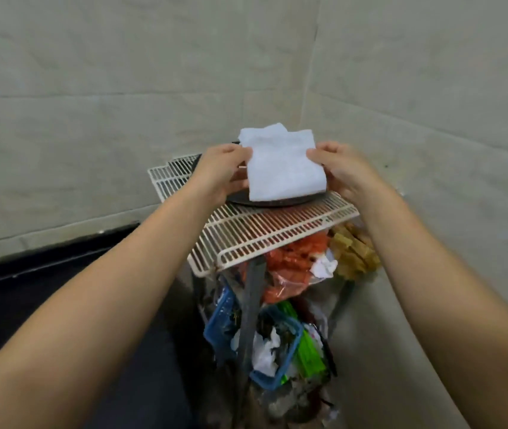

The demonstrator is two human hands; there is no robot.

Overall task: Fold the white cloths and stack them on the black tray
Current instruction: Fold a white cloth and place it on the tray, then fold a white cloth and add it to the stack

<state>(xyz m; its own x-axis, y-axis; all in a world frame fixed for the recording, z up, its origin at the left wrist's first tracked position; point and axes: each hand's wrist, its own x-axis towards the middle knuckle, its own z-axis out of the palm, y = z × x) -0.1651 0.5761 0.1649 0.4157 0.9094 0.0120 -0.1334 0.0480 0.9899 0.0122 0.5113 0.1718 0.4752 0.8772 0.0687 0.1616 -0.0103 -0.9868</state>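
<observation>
Both hands grip a folded, soft white cloth (286, 173), the left hand (223, 171) pinching its left edge and the right hand (344, 170) its right edge; it lies on the round black tray (277, 202), over another rumpled cloth (265, 134) at the far side. The tray sits on a slatted white wire rack (265, 232); under the rack, near, lie orange plastic bags (293, 264) and blue baskets (277, 345).

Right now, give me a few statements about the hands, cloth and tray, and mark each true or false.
1. Both hands, left hand and right hand, hold the cloth. True.
2. The tray sits on the floor. False: it sits on a white wire rack.
3. The cloth is red. False: it is white.
4. A second cloth shows behind the held one. True.
5. A blue basket is below the rack. True.
</observation>
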